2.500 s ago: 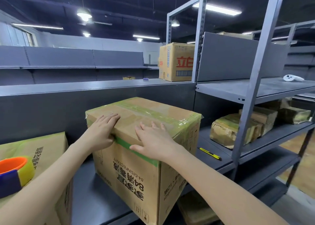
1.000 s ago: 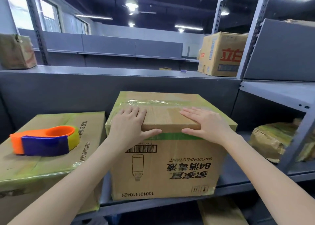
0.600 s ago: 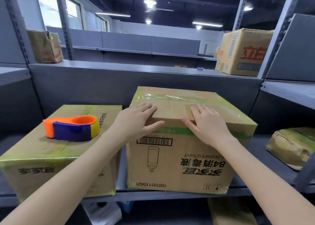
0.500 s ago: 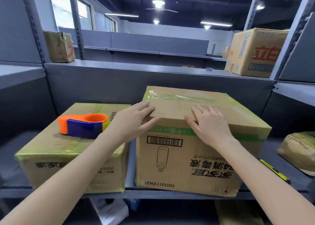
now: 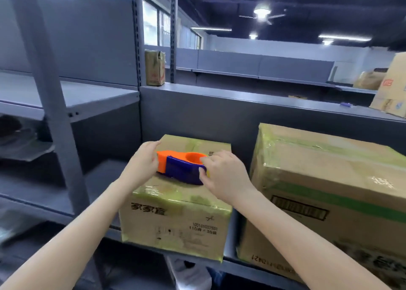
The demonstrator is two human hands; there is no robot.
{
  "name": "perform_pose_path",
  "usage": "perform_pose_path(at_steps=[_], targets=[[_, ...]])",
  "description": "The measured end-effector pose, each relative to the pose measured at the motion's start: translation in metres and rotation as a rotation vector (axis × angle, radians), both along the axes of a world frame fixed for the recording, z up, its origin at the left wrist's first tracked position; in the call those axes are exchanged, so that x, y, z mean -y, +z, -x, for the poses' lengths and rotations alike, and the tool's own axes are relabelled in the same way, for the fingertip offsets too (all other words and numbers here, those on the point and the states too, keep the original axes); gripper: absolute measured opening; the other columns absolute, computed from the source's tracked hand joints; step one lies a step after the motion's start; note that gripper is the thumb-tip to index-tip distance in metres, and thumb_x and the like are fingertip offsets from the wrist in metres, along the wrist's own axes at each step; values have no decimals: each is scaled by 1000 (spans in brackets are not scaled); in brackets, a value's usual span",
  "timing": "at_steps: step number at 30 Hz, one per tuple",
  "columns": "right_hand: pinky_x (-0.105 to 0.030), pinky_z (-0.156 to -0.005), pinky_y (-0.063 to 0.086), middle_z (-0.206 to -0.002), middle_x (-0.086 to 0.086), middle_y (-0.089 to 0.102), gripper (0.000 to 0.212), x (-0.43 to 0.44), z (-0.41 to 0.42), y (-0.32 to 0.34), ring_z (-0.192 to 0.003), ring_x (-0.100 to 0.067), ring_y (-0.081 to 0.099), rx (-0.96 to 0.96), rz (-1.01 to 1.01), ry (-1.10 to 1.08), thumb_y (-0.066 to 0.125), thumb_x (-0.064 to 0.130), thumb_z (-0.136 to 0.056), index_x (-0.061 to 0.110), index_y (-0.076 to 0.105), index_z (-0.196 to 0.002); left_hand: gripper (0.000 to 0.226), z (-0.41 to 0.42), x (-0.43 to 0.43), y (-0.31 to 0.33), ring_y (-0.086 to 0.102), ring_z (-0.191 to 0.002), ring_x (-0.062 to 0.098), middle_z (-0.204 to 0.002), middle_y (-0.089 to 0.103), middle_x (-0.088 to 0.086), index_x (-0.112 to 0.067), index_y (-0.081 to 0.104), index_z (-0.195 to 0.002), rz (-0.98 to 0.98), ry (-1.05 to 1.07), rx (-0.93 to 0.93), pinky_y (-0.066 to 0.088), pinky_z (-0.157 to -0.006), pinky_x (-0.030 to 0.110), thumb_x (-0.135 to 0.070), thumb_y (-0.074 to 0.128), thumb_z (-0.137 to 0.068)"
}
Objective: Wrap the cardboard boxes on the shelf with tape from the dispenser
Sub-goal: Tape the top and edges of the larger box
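An orange and blue tape dispenser (image 5: 180,166) lies on top of a smaller cardboard box (image 5: 178,208) wrapped in greenish tape, standing on the grey shelf (image 5: 101,175). My left hand (image 5: 142,164) curls round the dispenser's orange left end. My right hand (image 5: 222,175) grips its right end, thumb on the blue side and fingers over the top. A larger taped box (image 5: 327,193) with a green stripe and a barcode stands just to the right, apart from both hands.
A grey upright post (image 5: 50,96) rises at the left of the bay, with a higher shelf (image 5: 72,98) behind it. A small box (image 5: 154,68) stands on the back ledge. Another box (image 5: 393,87) sits at far right.
Both hands left the top of the large box and moved left to the dispenser on the smaller box. My view swung left, so the large box now sits at the right.
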State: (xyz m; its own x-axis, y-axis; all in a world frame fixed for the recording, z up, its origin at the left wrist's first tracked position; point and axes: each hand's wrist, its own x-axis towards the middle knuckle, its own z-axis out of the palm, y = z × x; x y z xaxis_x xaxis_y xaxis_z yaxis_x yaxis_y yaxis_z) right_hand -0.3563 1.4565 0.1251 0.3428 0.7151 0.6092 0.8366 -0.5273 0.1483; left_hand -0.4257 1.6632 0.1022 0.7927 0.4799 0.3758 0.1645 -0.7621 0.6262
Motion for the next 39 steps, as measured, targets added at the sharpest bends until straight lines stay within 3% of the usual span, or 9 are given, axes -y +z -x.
perform_pose_path(at_steps=[7,10,13,16,22,27,30,33,39], targets=[[-30,-82,44,-116,0,61,37,-56,-22,-19,-104,-21,55,-168,199,-38,39,38,-95,14,52,-121,56,-10,-51,-20,41,-131,19,-144,40,9,-4,32,-144,271,-105,-125,31,-105,24,7,41,-90],[-29,-78,45,-115,-1,61,39,-68,-27,-24,-102,-20,57,-214,201,-48,40,43,-96,14,50,-121,51,-18,-60,-24,50,-123,20,-134,52,11,-2,38,-140,385,-181,-100,41,-101,29,11,42,-90],[-29,-74,45,-107,-2,65,42,-73,-30,-28,-93,-21,61,-229,205,-78,38,48,-96,13,50,-116,45,-21,-66,-22,62,-105,21,-113,64,10,-7,52,-126,496,-230,-57,53,-82,25,14,38,-89],[-30,-71,47,-97,-2,66,41,-76,-34,-32,-84,-21,62,-210,199,-95,35,50,-96,13,52,-106,41,-20,-69,-19,67,-87,14,-95,69,0,-20,64,-98,516,-264,-31,54,-72,19,13,40,-90],[-31,-68,45,-92,-2,65,38,-63,-36,-24,-81,-22,60,-190,174,-12,36,48,-97,14,52,-101,21,-15,-69,-14,67,-79,10,-85,73,1,-16,71,-88,478,-294,-20,51,-66,21,-1,56,-89],[-39,-70,50,-90,-4,66,33,-52,-41,9,-80,-21,61,-478,41,51,43,43,-96,11,54,-96,12,-11,-70,6,63,-67,7,-72,70,2,-11,70,-86,682,-341,-54,37,-58,20,-9,59,-90],[-33,-70,53,-103,-3,65,18,-48,-46,22,-90,-16,62,-720,-95,123,47,35,-96,20,51,-106,13,-10,-65,20,61,-61,6,-73,69,5,-4,69,-91,761,-394,-179,39,-51,15,-13,60,-90],[-34,-74,56,-111,0,62,22,-46,-49,21,-95,-15,61,-833,-24,119,44,34,-98,31,47,-120,17,-11,-62,23,63,-69,10,-82,70,12,2,68,-97,792,-375,-286,39,-45,13,-11,61,-89],[-35,-85,50,-128,3,56,37,-50,-41,28,-111,-16,51,-464,208,27,34,31,-101,34,42,-136,4,-13,-55,19,65,-56,12,-72,66,10,-2,62,-90,919,-260,-283,35,-38,13,-4,58,-89]])
